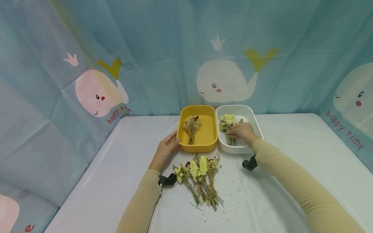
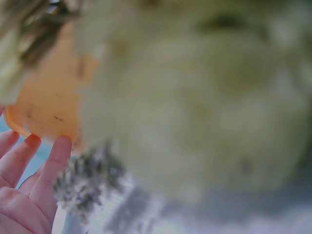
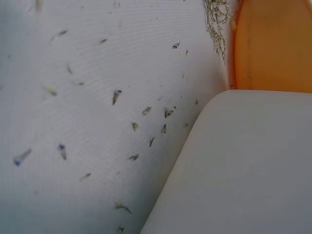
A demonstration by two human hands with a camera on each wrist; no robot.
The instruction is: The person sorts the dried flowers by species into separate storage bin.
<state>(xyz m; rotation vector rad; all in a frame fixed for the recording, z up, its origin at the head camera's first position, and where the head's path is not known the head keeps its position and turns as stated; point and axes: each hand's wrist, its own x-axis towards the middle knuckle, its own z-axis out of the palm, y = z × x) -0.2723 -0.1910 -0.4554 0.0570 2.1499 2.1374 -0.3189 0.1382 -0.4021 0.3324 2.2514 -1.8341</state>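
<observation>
A bunch of yellow dried flowers (image 1: 228,120) is in the white tray (image 1: 257,127), its stems pointing toward the front. My right hand (image 1: 242,132) pinches the stems inside that tray; the right wrist view does not show the hand. My left hand (image 1: 165,150) touches the left front side of the yellow tray (image 1: 209,129) with extended fingers (image 2: 57,156). Inside the yellow tray lies a bunch of small dried flowers (image 1: 191,127) with a dark red bloom. Pale flowers blur across much of the left wrist view.
Several dried flower bunches (image 1: 201,174), yellow, beige and dark red, lie in front of the trays between my arms. Loose plant bits (image 3: 117,96) are scattered over the white tablecloth (image 1: 279,207). A blue whale-print curtain (image 1: 163,81) hangs behind the table.
</observation>
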